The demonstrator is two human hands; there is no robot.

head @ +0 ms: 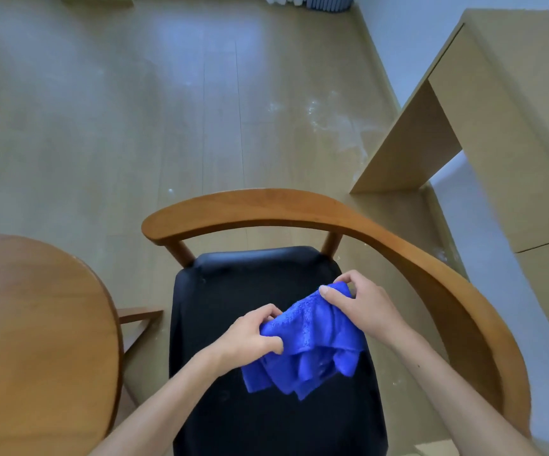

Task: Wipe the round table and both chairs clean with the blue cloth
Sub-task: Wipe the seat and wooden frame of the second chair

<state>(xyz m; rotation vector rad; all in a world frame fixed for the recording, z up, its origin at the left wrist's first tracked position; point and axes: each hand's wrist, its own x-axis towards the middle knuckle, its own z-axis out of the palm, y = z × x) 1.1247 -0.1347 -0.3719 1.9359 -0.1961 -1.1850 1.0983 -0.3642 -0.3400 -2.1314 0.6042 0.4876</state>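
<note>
Blue cloth bunched, pinched by both hands, left hand, right hand, hiding chair seat, round table cut off

Two bare forearms enter from the lower edge of the head view, one from the lower left and one from the lower right, each ending in a bare hand. No sleeve, cuff, glove, watch, ring or bracelet shows on either arm up to where the frame cuts them off. The left hand and the right hand have short, unpainted fingernails. The right forearm carries a few small dark moles along its upper side. Nothing else of the person is in view.
</note>
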